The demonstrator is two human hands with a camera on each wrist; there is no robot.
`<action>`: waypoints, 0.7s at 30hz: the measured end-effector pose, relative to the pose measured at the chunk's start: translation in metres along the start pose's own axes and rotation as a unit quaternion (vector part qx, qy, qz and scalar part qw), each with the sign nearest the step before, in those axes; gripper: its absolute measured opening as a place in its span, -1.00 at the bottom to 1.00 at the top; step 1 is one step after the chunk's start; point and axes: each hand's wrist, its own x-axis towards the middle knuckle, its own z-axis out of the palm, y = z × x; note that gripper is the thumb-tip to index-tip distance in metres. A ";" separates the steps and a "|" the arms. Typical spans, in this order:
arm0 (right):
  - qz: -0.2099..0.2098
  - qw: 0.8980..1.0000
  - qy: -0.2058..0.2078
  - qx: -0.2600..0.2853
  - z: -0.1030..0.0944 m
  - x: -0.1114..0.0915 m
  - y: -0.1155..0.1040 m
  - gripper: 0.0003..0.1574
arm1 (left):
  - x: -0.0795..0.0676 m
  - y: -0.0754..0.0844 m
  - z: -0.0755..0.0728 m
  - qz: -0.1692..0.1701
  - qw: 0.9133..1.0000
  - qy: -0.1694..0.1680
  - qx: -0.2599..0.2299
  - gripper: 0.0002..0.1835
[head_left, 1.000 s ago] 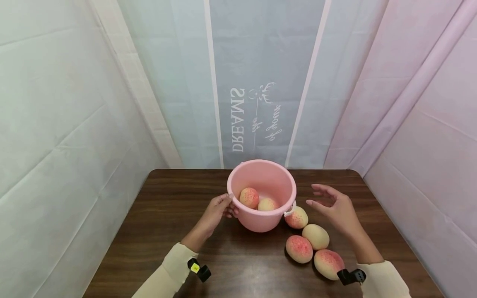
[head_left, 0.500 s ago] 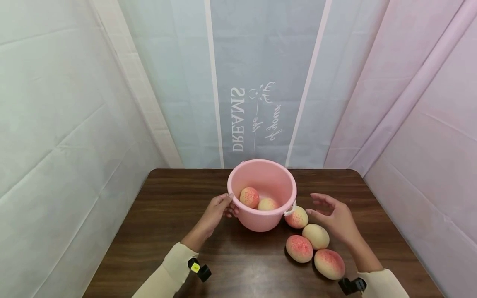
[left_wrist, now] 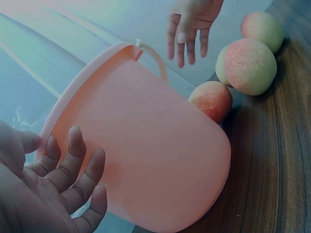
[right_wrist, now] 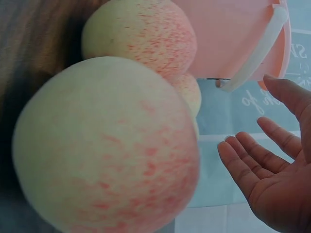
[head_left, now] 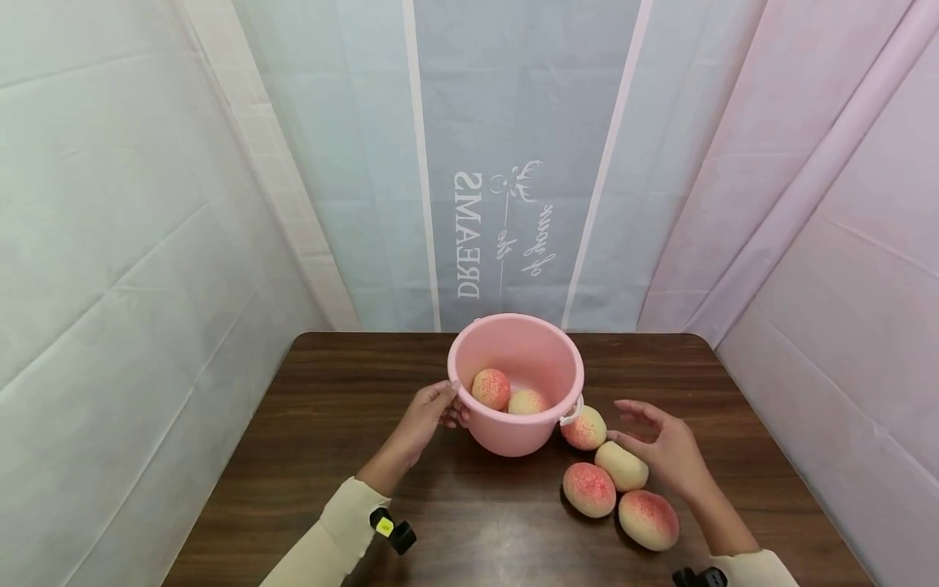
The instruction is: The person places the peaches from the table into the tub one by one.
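A pink bucket (head_left: pixel 513 440) stands on the table, two peaches inside: a red-speckled peach (head_left: pixel 491 389) and a paler peach (head_left: pixel 526 402). My left hand (head_left: pixel 430 410) pinches the rim at its left side, thumb on top and the other fingers loosely bent along the outer wall. Over the loose fruit to the right hovers my right hand (head_left: pixel 666 444), holding nothing, fingers spread and slightly bent. Its thumb overlaps the gap between a speckled peach (head_left: pixel 584 429) by the bucket and a pale yellow peach (head_left: pixel 621 465). Nearer me lie two redder peaches, one left (head_left: pixel 589 490), one right (head_left: pixel 649 520).
The white handle (head_left: pixel 572 412) hangs down at the bucket's right side. Dark wood table (head_left: pixel 352 391) extends left and in front of the bucket. Behind it hangs a grey-blue cloth (head_left: pixel 513 98) with white lettering, and pale cloth walls (head_left: pixel 147 285) enclose both sides.
My right hand has come down and toward me, from beside the bucket's rim to over the pale yellow peach. My left hand, the bucket and the peaches have stayed in place.
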 end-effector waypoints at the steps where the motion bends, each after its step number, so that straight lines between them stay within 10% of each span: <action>1: 0.001 1.000 -0.001 0.001 0.001 -0.001 0.001 -0.40 | 0.000 0.000 0.000 0.000 1.000 0.000 0.000 -0.56; 21: 0.034 0.999 -0.024 0.013 0.003 -0.014 0.016 -0.35 | 0.000 0.001 0.001 -0.001 1.000 0.002 -0.005 -0.58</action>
